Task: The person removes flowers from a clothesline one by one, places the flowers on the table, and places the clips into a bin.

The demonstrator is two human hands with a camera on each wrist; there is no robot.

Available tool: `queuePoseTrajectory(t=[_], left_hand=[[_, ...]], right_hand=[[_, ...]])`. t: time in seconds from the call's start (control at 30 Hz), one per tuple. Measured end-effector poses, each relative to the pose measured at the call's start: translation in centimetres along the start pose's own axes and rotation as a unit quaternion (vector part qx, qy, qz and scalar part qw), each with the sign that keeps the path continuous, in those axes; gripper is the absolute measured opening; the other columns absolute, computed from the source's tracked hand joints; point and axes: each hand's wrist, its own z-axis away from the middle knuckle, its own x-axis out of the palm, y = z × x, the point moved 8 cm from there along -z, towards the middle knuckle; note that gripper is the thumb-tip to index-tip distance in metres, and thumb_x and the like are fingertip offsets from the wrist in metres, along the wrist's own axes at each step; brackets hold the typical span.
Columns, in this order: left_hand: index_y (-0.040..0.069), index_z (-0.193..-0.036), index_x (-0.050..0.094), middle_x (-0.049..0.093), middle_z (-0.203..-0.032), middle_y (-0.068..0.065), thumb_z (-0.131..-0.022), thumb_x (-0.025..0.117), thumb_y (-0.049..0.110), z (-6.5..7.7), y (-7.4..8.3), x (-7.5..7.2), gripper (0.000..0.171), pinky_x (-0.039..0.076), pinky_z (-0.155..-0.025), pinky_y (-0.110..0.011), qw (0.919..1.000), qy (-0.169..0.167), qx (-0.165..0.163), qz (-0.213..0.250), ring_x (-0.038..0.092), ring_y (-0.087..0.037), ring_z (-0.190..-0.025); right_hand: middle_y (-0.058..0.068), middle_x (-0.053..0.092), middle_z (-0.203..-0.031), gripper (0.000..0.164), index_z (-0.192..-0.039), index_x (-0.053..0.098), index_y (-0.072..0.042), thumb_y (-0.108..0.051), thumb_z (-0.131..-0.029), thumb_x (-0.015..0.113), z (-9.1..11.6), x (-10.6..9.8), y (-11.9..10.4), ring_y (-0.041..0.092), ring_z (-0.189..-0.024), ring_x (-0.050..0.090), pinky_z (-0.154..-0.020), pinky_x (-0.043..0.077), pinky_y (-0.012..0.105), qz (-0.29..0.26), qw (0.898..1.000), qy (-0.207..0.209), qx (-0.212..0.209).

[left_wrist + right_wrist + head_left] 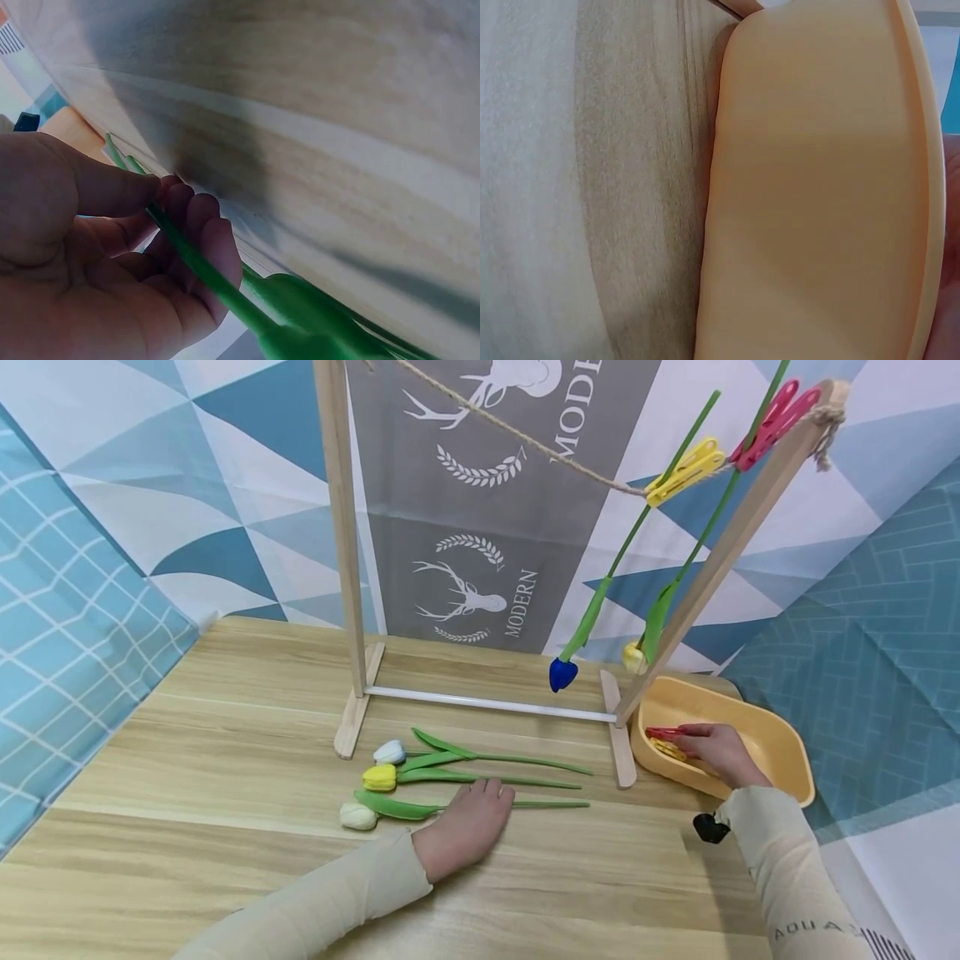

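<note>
Three artificial tulips lie on the table: a pale blue one [389, 752], a yellow one [380, 777] and a white one [358, 816] nearest the front. My left hand [470, 822] pinches the white tulip's green stem [202, 270] between thumb and fingers, low over the wood. Inside the orange basin [787, 752], my right hand [716, 750] holds a red clothespin [663, 733] at its end. Yellow clothespins [666, 748] lie just below it. In the right wrist view the basin wall [817, 187] hides most of that hand.
A wooden frame [341, 527] stands behind the flowers with a twine line [525, 437] across it. A yellow clothespin [684, 472] and a red pair [776, 422] hold a blue tulip [562, 674] and a pale yellow tulip [634, 657] upside down. A white bar [487, 702] joins the feet.
</note>
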Motion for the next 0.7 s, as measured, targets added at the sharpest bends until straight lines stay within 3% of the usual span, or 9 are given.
queuePoseTrajectory(t=[0.23,0.43,0.7], left_hand=[[0.008,-0.106,0.053,0.052,-0.089,-0.005,-0.091,0.052,0.006,-0.03,-0.06,-0.10,0.015,0.046,-0.065,-0.029,0.9999,-0.001,-0.004,0.010,0.055,-0.017,-0.082],[0.008,-0.104,0.053,0.051,-0.087,-0.004,-0.090,0.052,0.005,-0.03,-0.12,-0.30,0.014,0.044,-0.064,-0.029,0.9998,0.002,-0.007,0.017,0.054,-0.017,-0.081],[0.010,-0.104,0.052,0.051,-0.088,-0.004,-0.090,0.053,0.006,-0.04,-0.34,-0.02,0.014,0.044,-0.065,-0.029,0.9997,-0.010,-0.012,0.020,0.054,-0.017,-0.083]], right_hand=[[0.028,0.053,-0.118,0.054,-0.131,0.041,0.015,-0.021,-0.093,0.054,-0.10,0.07,-0.04,0.015,-0.081,0.057,-0.067,0.051,0.022,0.043,0.999,-0.015,0.020],[0.019,0.060,-0.103,0.053,-0.129,0.041,0.017,-0.018,-0.092,0.056,-0.34,0.17,-0.02,0.012,-0.073,0.055,-0.064,0.050,0.023,0.039,0.999,-0.028,0.012],[0.016,0.062,-0.099,0.049,-0.125,0.045,0.017,-0.016,-0.091,0.057,-0.40,0.26,-0.16,0.010,-0.071,0.056,-0.063,0.050,0.023,0.037,0.999,-0.033,0.006]])
